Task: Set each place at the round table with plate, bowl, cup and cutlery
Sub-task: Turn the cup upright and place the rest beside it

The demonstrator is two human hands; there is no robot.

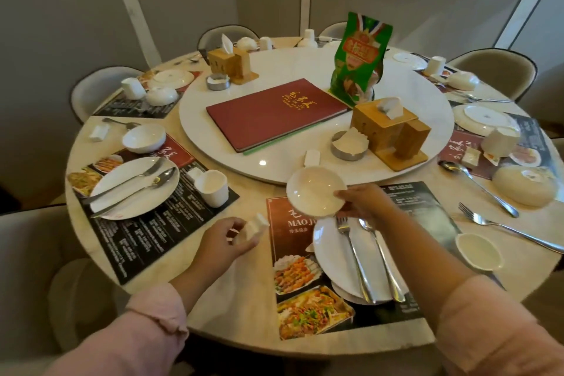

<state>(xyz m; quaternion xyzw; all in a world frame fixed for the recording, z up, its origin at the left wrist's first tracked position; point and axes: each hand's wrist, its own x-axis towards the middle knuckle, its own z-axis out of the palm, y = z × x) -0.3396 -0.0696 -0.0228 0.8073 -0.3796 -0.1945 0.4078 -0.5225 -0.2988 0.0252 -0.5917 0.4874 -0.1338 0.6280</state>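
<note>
So you're roughly halfway imo. Near place has plate [332, 250] w/ fork [351, 253] + spoon [378, 256] on it and cup [478, 251] off to the right, but no bowl down yet. Right hand [363, 203] pinches the white, shallow, glossy bowl [314, 191] by its rim, above the placemat [305, 299]. Left hand [222, 243] curls round a small white rest [254, 226] on the tabletop [244, 308]. Far places look messy, bowls flipped.

The near placemat [276, 217] reads "MAO J…" (rest hidden).
</note>
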